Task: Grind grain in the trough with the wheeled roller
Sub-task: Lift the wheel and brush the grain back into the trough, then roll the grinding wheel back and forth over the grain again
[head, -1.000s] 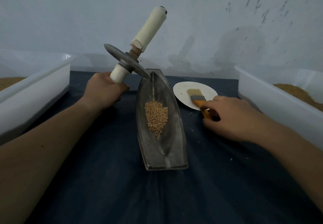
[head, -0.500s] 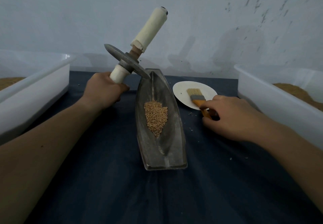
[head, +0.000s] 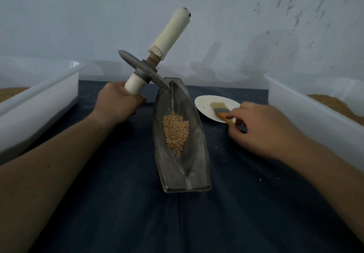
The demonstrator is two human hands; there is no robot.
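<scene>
Grain [head: 175, 132] lay in the trough [head: 189, 174]. Left of it, the left hand [head: 116, 102] gripped the tilted wheeled roller [head: 144, 71]; right of it, the right hand [head: 262, 130] clasped a brush [head: 220, 110].

No text, label, brand, number or sign can be read on anything shown.

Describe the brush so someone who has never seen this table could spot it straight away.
Start at the long metal trough in the middle of the dark cloth; just right of its far half lies a round white plate. The brush rests on that plate, its handle in the right hand. Its pale bristles and orange handle match nothing nearby.
</scene>
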